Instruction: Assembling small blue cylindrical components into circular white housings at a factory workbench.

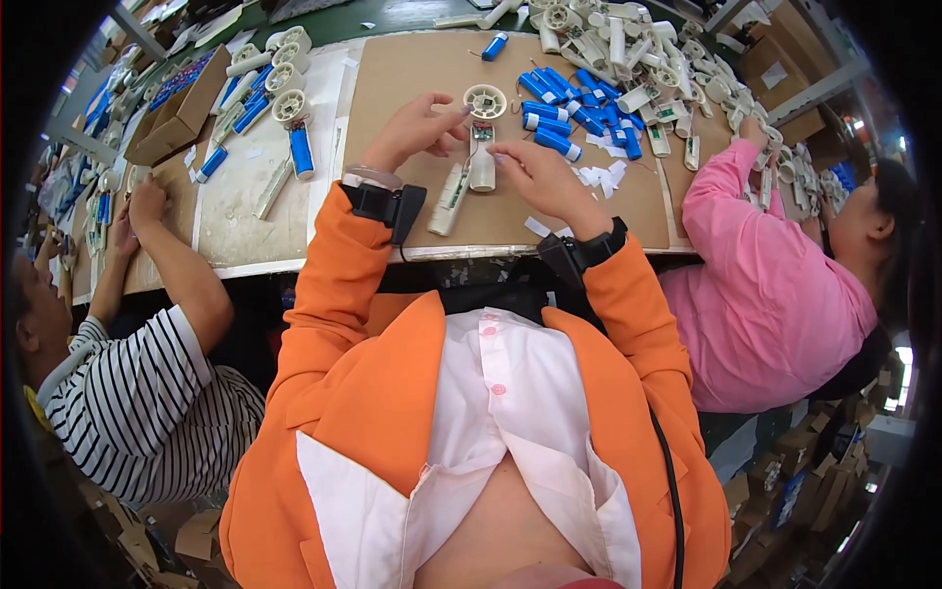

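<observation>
On the table before me lies a cream plastic housing (482, 174) of what looks like a handheld fan, with a round spoked head (485, 101) at its far end. A small green circuit board (482, 132) sits in the handle just below the head. My left hand (422, 130) hovers by the board from the left, fingers curved and apart. From the right, my right hand (538, 175) reaches the handle's edge with its fingertips, the fingers loosely extended. A long cream handle piece (448, 200) with markings lies slantwise at the left of the housing.
Blue wrapped battery cells (579, 103) lie heaped to the right, with white paper slips (601, 178) nearby. Behind them rises a pile of cream housings (638, 44). At left are partly assembled units (300, 147) and a cardboard box (177, 108). People work on both sides, in stripes (147, 402) and pink (775, 294).
</observation>
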The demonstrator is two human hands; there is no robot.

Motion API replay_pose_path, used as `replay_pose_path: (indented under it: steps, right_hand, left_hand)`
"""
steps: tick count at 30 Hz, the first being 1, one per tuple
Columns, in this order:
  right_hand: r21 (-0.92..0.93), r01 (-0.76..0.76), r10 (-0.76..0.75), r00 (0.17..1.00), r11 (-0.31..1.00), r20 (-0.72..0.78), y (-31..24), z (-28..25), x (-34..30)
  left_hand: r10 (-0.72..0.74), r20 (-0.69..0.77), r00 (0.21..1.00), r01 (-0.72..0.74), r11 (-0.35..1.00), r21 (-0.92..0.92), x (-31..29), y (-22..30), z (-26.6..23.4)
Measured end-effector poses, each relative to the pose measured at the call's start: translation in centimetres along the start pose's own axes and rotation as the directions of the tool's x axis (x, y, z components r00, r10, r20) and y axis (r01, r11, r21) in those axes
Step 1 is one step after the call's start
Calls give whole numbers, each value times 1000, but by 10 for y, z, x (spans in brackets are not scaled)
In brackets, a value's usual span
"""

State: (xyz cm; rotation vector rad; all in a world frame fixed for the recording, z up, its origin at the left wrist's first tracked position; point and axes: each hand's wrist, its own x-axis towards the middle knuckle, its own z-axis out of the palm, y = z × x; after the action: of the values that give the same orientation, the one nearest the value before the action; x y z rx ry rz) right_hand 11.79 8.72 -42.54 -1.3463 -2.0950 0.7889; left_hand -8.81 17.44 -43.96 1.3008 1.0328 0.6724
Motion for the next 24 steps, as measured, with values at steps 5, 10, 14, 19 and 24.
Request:
replay_pose_path:
  steps: [5, 10, 14, 19, 24]
  right_hand:
    - [-313, 56, -126, 970, 948, -209, 31, -6, -10]
    - [-509, -167, -27, 936, 844, -352, 53, -31, -12]
    - [-594, -166, -16, 958, 787, -288, 75, -32, -9]
    - [-677, -28, -205, 943, 736, -262, 77, -39, -11]
    - [54, -144, 153, 952, 988, -264, 27, -49, -13]
  left_hand:
    - [115, 65, 991, -132, 840, 527, -25, -2, 0]
    - [142, 233, 962, -262, 718, 644, -31, -4, 4]
    - [164, 324, 932, -340, 710, 617, -24, -7, 8]
    - [219, 329, 919, -385, 682, 621, -22, -7, 4]
    - [556, 38, 830, -454, 635, 625, -33, 23, 21]
